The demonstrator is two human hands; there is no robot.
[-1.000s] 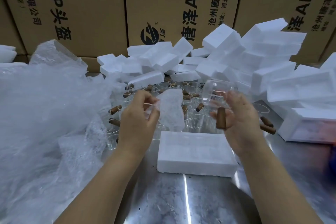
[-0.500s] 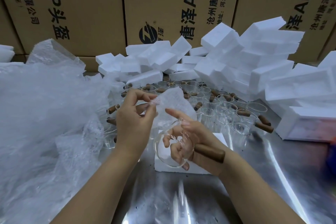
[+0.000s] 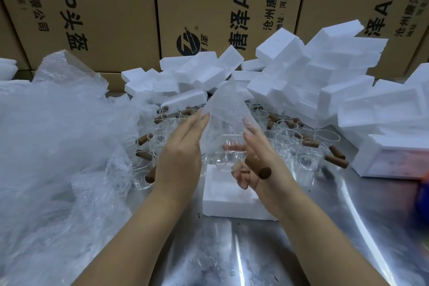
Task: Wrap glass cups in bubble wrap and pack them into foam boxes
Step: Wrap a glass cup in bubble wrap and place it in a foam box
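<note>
A clear glass cup [image 3: 228,158] with a brown wooden handle [image 3: 257,167] lies sideways between my hands, above a white foam box [image 3: 222,195] on the steel table. My right hand [image 3: 260,155] grips the cup, with the handle sticking out toward me. A sheet of bubble wrap [image 3: 228,114] stands up in a point over the cup. My left hand [image 3: 183,153] presses flat against the sheet's left side, fingers straight.
Several more glass cups with wooden handles [image 3: 308,144] stand behind my hands. A heap of foam boxes [image 3: 313,76] fills the back and right. A big pile of bubble wrap [image 3: 51,146] covers the left. Cardboard cartons [image 3: 209,7] wall the back. A steel table [image 3: 232,251] shows in front.
My right hand has brought the cup from over the other cups down to the foam box. The bubble wrap sheet now stands over the cup, and my left hand has flattened against it.
</note>
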